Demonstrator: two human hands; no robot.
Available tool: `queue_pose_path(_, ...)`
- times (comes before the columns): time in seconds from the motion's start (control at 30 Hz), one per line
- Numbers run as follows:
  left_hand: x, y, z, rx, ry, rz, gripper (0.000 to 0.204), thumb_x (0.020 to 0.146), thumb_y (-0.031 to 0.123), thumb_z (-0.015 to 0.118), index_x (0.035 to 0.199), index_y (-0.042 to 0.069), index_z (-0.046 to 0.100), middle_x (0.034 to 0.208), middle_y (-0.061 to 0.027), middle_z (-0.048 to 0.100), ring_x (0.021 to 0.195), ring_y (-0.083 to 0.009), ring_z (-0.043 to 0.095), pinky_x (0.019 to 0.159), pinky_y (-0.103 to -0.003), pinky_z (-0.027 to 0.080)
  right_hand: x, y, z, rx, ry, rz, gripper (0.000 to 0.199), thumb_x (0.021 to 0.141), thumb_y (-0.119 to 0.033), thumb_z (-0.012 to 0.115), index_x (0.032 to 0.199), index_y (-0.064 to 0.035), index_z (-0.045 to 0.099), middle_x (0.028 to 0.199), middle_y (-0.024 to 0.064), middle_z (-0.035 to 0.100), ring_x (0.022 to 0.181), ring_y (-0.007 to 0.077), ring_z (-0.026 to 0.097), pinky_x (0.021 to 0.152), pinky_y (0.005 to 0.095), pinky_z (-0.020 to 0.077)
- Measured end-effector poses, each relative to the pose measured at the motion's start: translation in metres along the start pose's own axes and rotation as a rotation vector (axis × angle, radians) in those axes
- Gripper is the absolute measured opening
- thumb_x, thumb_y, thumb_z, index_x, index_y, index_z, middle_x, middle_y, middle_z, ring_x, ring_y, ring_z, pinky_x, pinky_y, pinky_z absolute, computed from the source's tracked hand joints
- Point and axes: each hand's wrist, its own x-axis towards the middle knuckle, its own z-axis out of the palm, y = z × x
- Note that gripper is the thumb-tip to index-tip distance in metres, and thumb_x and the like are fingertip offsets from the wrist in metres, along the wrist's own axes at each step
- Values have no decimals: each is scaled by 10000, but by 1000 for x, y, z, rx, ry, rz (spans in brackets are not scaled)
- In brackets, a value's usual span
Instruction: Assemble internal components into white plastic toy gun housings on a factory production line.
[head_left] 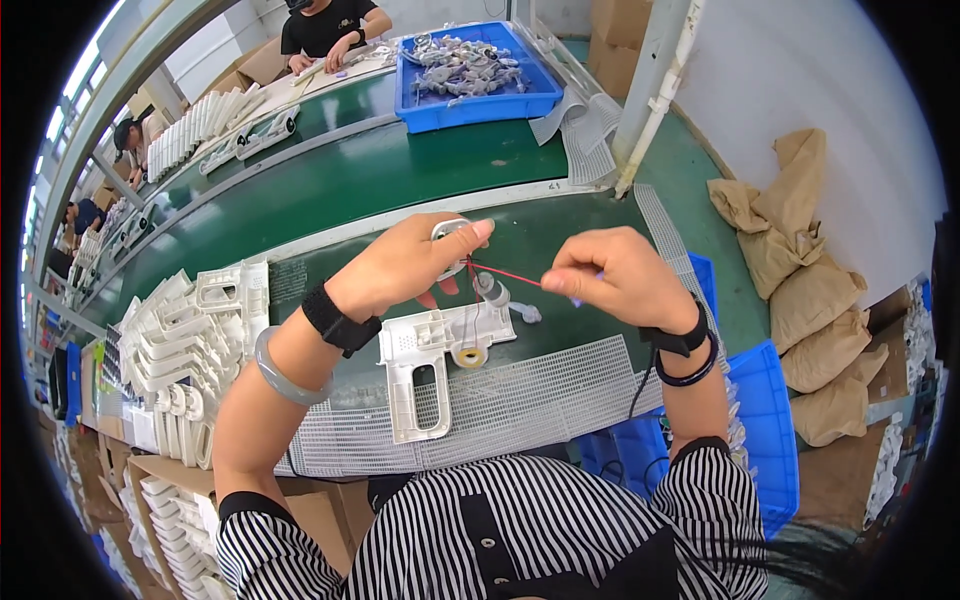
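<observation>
My left hand (405,262) is closed around a white ring-shaped plastic part (438,230), held over the bench. Red and dark wires hang from it. Between the hands a red wire (508,274) runs taut, its end pinched by my right hand (618,278); a small bluish bit shows under those fingers. Just below the left hand is a grey-white cylindrical part (492,290), with a pale translucent piece (526,312) beside it. A white handled plastic housing half (410,350) lies on the bench. A yellow ring-shaped piece (470,357) sits at its edge, on thin wires.
Stacked white housings (190,340) stand at the left. White mesh matting (480,410) covers the bench's near edge. Beyond is a green conveyor (350,185), with a blue tray (480,115) of bagged parts. Blue bins (765,430) and brown sacks (815,290) are at the right. Co-workers sit across the line.
</observation>
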Motion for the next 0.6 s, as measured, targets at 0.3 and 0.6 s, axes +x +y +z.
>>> queue_pose_path(0.3, 0, 8, 10, -170, -37, 21, 566, 1049, 515, 530, 1274, 5, 626, 1110, -121, 643, 792, -180, 686, 752, -328, 614, -34, -19, 102, 648, -73, -27, 225, 986, -221, 675, 1005, 3, 683, 813, 52, 663, 670, 114, 552, 630, 289, 464)
queue_pose_path(0.6, -20, 16, 13, -453, -130, 60, 522, 1067, 482, 516, 1274, 16, 628, 967, -96, 604, 658, -151, 632, 622, -277, 519, -47, -18, 128, 425, 554, 137, 239, 934, -194, 708, 1076, -14, 640, 939, 120, 659, 832, 262, 669, 760, 370, 532)
